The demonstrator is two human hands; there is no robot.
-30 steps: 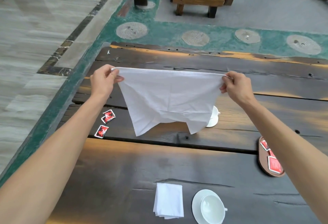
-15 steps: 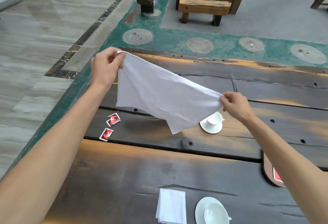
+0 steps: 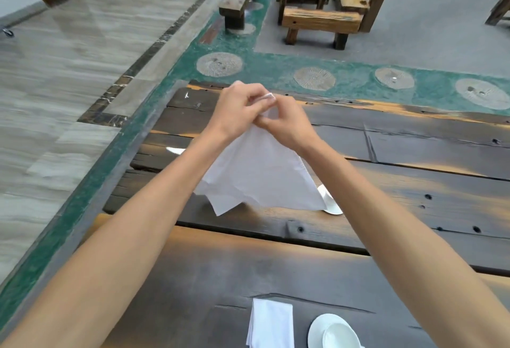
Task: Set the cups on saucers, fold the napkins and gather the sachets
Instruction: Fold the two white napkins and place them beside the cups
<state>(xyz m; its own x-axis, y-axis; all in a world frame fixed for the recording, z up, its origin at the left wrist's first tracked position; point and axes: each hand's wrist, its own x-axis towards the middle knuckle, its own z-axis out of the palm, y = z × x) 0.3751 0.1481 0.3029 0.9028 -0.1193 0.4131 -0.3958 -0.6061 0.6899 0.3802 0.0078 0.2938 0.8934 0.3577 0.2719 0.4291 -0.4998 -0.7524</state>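
Brought together since half a second earlier: left hand (image 3: 237, 110) and right hand (image 3: 287, 124), then touching, both pinching upper corners of white napkin (image 3: 259, 176) held above dark plank table (image 3: 414, 209). Hanging limp, thin and creased, halved in the air. Nearer, folded napkin (image 3: 271, 324) lying flat, square; beside it, glossy cup on saucer (image 3: 335, 332). Farther right, second saucer (image 3: 331, 201) half hidden. Sachets hidden; gathering probably left.

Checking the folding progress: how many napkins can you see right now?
2. One napkin hangs above the table, corners pinched together by the left hand and right hand; one folded napkin lies at the near edge. Others may be hidden.
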